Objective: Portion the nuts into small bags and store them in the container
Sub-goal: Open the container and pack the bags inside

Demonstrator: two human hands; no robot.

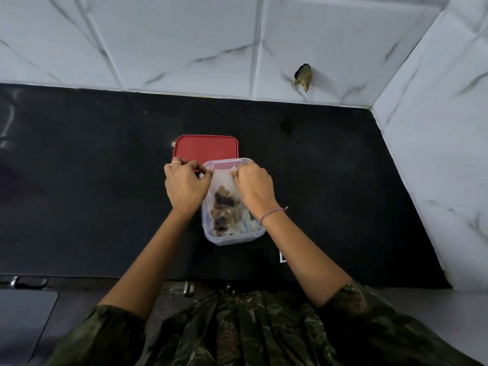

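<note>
A clear plastic container (232,237) stands on the black counter (92,194) in front of me. Over it I hold a small transparent bag (223,186) with brown nuts (223,199) in its lower part. My left hand (184,184) pinches the bag's top left corner. My right hand (253,187) pinches the top right corner. The bag hangs down into the container, where more bagged nuts (224,220) lie. The red lid (206,151) lies flat just behind the container.
White marble-pattern tiles (184,43) form the back wall and the right side wall, meeting at a corner. A dark chipped hole (303,76) marks the back wall. Drawer handles (29,282) run below the counter's front edge.
</note>
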